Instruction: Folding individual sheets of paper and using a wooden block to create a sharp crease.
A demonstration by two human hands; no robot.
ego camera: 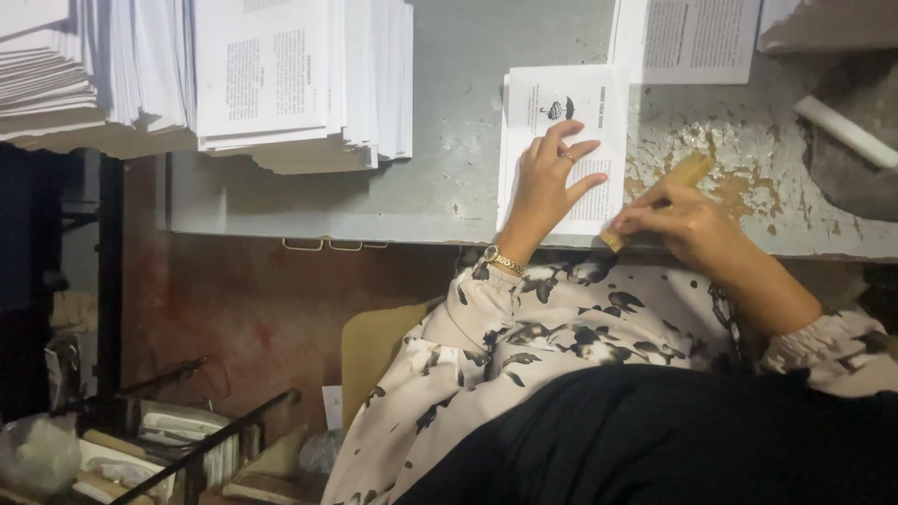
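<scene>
White paper is what the left hand (550, 182) rests on. It is a folded printed sheet (561, 140) with small print and a little dark drawing near its far edge. The sheet lies flat on a grey metal table (449, 178), close to the near edge. The fingers of this hand are spread out and lie flat on the paper, pressing it down. They are not gripping anything. A ring shows on one finger, and a gold watch (501, 259) sits on the wrist.

Just to the right, the right hand (678, 224) holds a wooden stick (659, 196). The fingers are curled around it in a firm hold. The stick is flat and light brown. It lies tilted, with its near end touching the right edge of the folded sheet and its far end pointing away to the right.

Under that hand the table's paint (739, 178) is chipped and rusty brown.

Far on the table, to the left, stands a tall stack of printed pages (299, 75). More stacks (56, 65) sit farther left. Another printed page (692, 37) lies far and to the right of the folded sheet. A white rod (847, 131) lies at the far right on a dark grey thing.

The person wears a pale blouse with dark splotches (524, 346).
</scene>
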